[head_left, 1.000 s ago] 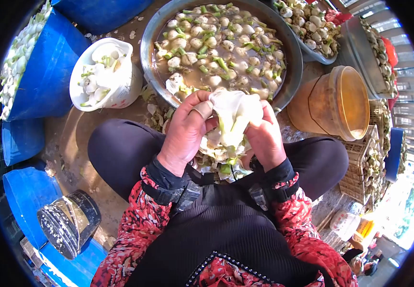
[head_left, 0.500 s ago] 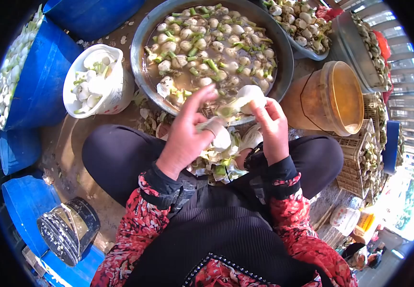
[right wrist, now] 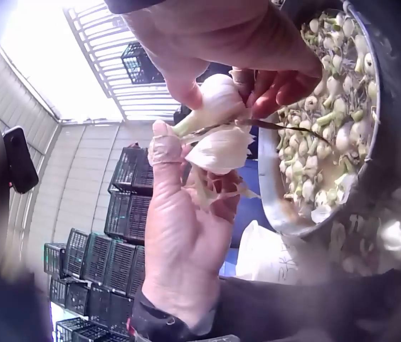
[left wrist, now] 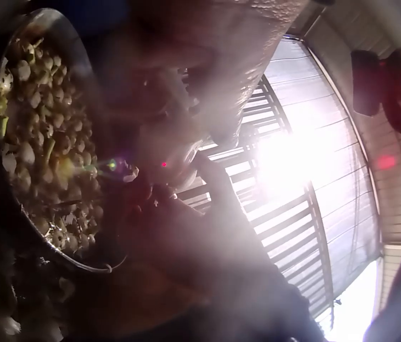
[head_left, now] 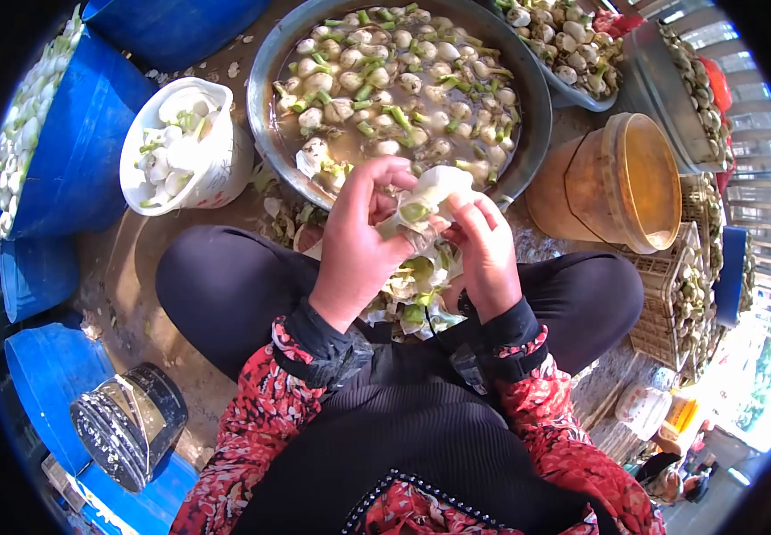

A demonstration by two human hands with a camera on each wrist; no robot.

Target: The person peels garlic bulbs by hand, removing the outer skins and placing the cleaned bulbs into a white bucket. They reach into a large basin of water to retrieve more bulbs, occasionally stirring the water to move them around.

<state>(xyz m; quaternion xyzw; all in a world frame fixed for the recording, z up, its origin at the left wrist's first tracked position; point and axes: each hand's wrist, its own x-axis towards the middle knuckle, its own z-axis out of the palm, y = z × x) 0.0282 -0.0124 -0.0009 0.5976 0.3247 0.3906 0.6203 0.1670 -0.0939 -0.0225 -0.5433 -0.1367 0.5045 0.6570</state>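
A white garlic bulb [head_left: 443,183] with a short green stem is between my two hands, above a heap of peelings [head_left: 416,285] in front of my lap. My right hand [head_left: 483,254] grips the bulb's round end with thumb and fingers. Fingers curled, my left hand [head_left: 358,236] pinches at its stem side, the thumb wrapped in a pale covering. In the right wrist view a loose flap of white skin [right wrist: 220,149] hangs by the left fingers, beside the garlic bulb [right wrist: 218,100]. The left wrist view is dim and hazy, with the hands partly lost in glare.
A wide metal basin [head_left: 537,152] of garlic bulbs in muddy water stands ahead. To its left is a white bucket [head_left: 238,169] of clean bulbs; to its right, an orange bucket [head_left: 573,192]. Blue tubs [head_left: 91,125] line the left, wicker baskets [head_left: 657,312] the right.
The left hand let go of the bulb, moved left with its fingers spread, then came back to the stem side. The right hand kept hold, and the bulb has turned.
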